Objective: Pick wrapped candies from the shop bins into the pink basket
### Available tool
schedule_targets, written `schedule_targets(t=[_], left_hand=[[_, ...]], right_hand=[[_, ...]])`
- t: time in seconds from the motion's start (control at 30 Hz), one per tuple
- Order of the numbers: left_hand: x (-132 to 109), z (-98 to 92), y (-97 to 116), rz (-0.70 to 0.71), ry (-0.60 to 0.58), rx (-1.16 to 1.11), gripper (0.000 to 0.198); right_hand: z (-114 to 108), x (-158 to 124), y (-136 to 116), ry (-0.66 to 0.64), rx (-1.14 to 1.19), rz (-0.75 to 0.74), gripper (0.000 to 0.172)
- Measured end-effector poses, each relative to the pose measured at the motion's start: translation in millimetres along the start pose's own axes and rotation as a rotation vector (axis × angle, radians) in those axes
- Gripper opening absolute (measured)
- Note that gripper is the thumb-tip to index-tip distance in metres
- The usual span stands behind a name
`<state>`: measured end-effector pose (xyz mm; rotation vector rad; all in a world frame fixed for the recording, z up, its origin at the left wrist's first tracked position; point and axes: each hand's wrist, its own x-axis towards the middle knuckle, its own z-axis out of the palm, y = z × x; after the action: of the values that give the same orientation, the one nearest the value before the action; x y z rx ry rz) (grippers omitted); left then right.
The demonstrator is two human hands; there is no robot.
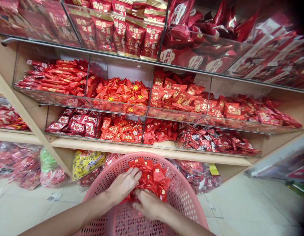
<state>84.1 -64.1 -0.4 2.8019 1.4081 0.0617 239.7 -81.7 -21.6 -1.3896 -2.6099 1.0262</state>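
Partly hidden, right hand (pixel 152 204) and left hand (pixel 125 183) touch red packets (pixel 158 173); whether their fingers (pixel 135 174) grasp any, I cannot tell.

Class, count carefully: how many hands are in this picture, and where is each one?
2. The left hand is on the red packets in the pink basket; the right hand is at the near edge of those packets. No other hand shows.

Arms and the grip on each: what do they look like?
The left grip and right grip are ordinary human hands, with no gloves or cables visible. The left forearm and right forearm are slim and bare, with no sleeve or watch in view.
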Motion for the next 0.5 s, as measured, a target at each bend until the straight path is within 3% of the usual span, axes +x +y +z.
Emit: schedule_targets(t=[0.13, 0.23, 0.37, 0.5], left_hand=[[-17.7, -15.4, -19.4, -0.023, 0.179, -0.163, 0.033], [-33.1, -30.7, -39.3, -0.116, 0.319, -0.338, 0.031], [-53.7, -34.7, -71.5, -0.465, 0.532, -0.541, 0.033], [-70.6, -10.8, -98.2, -0.779, 0.618, -0.840, 0.044]], right_hand=[[-2.4, 1.8, -1.2, -0.012, -0.002, 0.036, 0.032], [-1.2, 2.7, -0.3, -0.016, -0.001, 0.034, 0.034], [-0.8, -1.2, -1.3, -0.033, -0.044, 0.034, 0.036], [-5.9, -6.4, -6.2, -0.060, -0.078, 0.024, 0.035]])
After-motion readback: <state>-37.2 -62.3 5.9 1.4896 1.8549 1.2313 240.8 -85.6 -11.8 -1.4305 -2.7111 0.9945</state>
